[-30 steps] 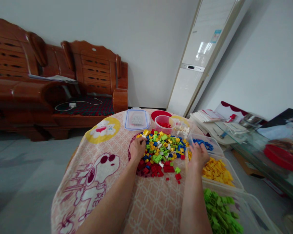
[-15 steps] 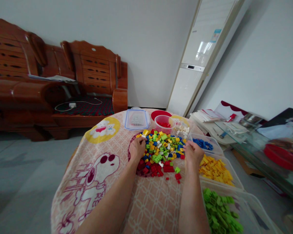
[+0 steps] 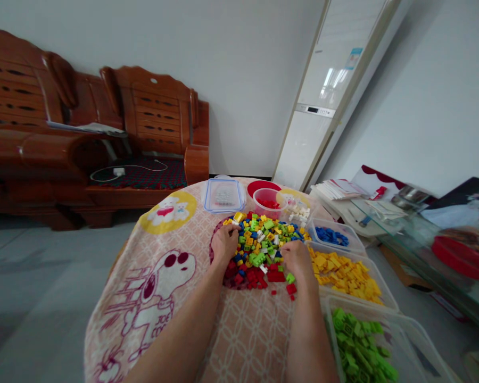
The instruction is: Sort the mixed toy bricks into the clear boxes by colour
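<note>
A heap of mixed toy bricks in red, green, yellow, blue and white lies mid-table. At its left edge rests my left hand, fingers curled in against the bricks; anything they pinch is too small to name. My right hand reaches over the right side of the heap with fingers bent together, their tips partly hidden. Beside it stand clear boxes of sorted bricks: blue bricks, yellow bricks and green bricks. Red bricks lie loose along the heap's near side.
Behind the heap are a round clear tub with red pieces, a pile of white bricks and a blue-rimmed lid. A patterned cloth covers the table. To the right stands a glass table.
My right hand has moved left, from beside the blue and yellow boxes onto the heap's right side. My left hand has stayed nearly in place.
</note>
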